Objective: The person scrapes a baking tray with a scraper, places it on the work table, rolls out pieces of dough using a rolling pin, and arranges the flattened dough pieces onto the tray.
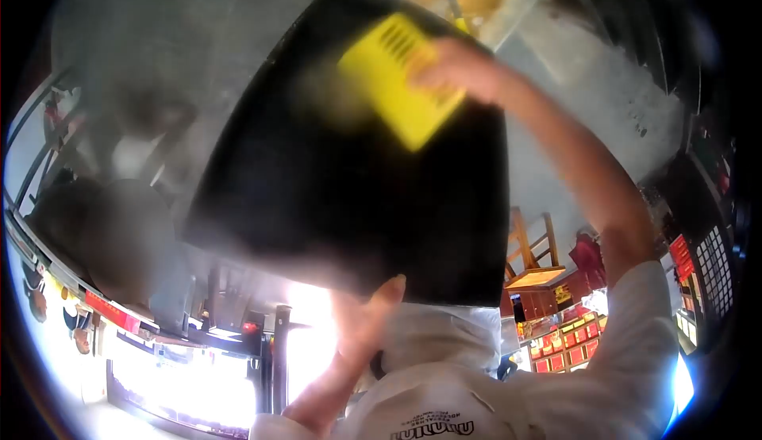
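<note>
Pressing the right hand (463, 73)'s grasped yellow slotted rectangle (390, 83) could tip the broad black panel (357, 194) if the left hand (361, 319), grip unclear, slips at its near edge.

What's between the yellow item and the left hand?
A black panel; between the yellow item and the left hand, its surface looks bare in the head view, though partly blurred.
</note>
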The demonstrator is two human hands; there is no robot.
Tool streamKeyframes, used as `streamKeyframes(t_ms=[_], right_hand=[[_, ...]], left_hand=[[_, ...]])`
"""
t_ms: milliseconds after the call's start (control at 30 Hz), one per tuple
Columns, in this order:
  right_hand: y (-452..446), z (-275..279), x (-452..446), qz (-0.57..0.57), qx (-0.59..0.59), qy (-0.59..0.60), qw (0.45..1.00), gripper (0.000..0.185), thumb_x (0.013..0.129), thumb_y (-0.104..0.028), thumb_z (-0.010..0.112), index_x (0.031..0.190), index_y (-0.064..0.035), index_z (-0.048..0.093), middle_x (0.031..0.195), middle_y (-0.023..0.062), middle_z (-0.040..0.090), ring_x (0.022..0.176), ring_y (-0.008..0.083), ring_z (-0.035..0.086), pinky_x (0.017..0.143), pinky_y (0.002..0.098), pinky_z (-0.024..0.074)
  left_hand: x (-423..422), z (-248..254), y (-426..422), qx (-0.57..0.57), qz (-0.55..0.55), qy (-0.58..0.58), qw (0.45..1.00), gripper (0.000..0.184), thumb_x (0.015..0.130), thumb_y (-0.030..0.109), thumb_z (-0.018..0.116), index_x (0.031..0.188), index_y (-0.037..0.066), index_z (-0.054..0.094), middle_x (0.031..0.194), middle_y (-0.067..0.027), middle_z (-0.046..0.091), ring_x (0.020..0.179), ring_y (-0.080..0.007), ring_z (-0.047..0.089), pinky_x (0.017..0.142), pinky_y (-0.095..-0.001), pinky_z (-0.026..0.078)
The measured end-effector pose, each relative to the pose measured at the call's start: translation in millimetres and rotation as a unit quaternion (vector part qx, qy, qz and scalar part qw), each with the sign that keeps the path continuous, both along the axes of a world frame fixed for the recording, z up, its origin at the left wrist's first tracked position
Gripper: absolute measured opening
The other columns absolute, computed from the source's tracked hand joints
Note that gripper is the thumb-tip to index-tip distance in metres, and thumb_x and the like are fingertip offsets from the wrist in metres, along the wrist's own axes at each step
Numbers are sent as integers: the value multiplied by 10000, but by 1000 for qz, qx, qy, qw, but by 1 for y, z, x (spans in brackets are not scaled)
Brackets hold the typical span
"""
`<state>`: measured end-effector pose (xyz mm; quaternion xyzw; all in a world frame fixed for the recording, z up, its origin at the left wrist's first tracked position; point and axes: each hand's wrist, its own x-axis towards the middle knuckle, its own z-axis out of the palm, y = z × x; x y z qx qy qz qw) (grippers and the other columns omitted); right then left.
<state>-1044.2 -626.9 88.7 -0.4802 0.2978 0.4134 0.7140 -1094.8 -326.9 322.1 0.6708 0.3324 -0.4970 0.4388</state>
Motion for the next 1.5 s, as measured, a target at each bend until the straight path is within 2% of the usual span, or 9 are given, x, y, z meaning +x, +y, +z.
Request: streamKeyframes(t_ms=[200, 300, 433, 533, 667, 967, 1067, 1167, 1500], right_hand=[[78, 99, 21, 186, 202, -175, 945, 329, 841, -207, 770, 1095, -4, 716, 907, 103, 753, 782, 176, 714, 740, 332, 592], [69, 82, 22, 133, 192, -51, 971, 409, 870, -299, 791, 1161, -29, 694, 978, 110, 743, 784, 209, 714, 688, 358, 600], [-19, -42, 15, 16, -175, -84, 981, 242, 898, -105, 660, 1108, 9, 702, 905, 129, 753, 762, 207, 738, 658, 339, 583], [28, 22, 17, 296, -304, -241, 873, 176, 831, -79, 649, 984, -6, 695, 781, 172, 708, 685, 292, 701, 613, 413, 559], [97, 146, -1, 326, -339, -480, 740, 221, 786, -185, 752, 958, -64, 683, 873, 124, 714, 690, 238, 725, 573, 374, 582], [11, -118, 17, 292, -514, -328, 737, 189, 820, -78, 640, 1002, -30, 633, 942, 177, 696, 797, 389, 705, 679, 502, 573], [-7, -173, 35, 289, -535, -332, 721, 224, 831, -76, 640, 1049, -30, 613, 957, 180, 694, 815, 390, 706, 695, 499, 575], [-6, -172, 30, 266, -582, -329, 694, 250, 833, -57, 636, 1078, -37, 591, 972, 180, 690, 828, 393, 705, 708, 497, 573], [3, -119, 35, 284, -464, -301, 783, 203, 879, -82, 595, 1069, -75, 667, 945, 161, 718, 879, 382, 713, 740, 492, 576]], left_hand=[[6, -1, -6, -4, -2, 28, 1000, 437, 804, 116, 797, 1178, -30, 624, 1101, -115, 659, 1008, -234, 615, 897, -383, 510], [-9, -2, 9, -1, -7, -1, 1000, 453, 806, 132, 800, 1191, -28, 624, 1107, -120, 668, 1008, -242, 626, 912, -382, 512], [1, 7, 9, -8, -46, 9, 999, 489, 785, 189, 810, 1190, -13, 624, 1107, -117, 667, 998, -248, 629, 899, -379, 520], [-4, 2, 8, -5, -36, 7, 999, 474, 778, 235, 816, 1144, -10, 642, 1075, -103, 671, 966, -234, 634, 876, -374, 524], [11, -1, -17, -23, 11, -40, 999, 465, 770, 282, 824, 1093, -8, 658, 1036, -84, 673, 930, -221, 638, 846, -378, 528], [0, 19, -9, 12, -1, -1, 1000, 255, 726, 133, 817, 835, -19, 643, 766, -92, 647, 788, -224, 643, 760, -363, 540], [-14, 15, -8, 67, 6, 19, 998, 451, 747, 138, 818, 1083, -51, 584, 963, -139, 649, 942, -262, 634, 865, -379, 525], [-27, 19, 9, 61, 14, 98, 993, 865, 778, 176, 826, 1443, -62, 328, 1298, -187, 559, 1191, -298, 555, 1033, -418, 454], [-5, 18, -19, 21, 33, 104, 994, 772, 726, 185, 847, 1328, -52, 425, 1090, -146, 660, 866, -251, 659, 840, -378, 545]])
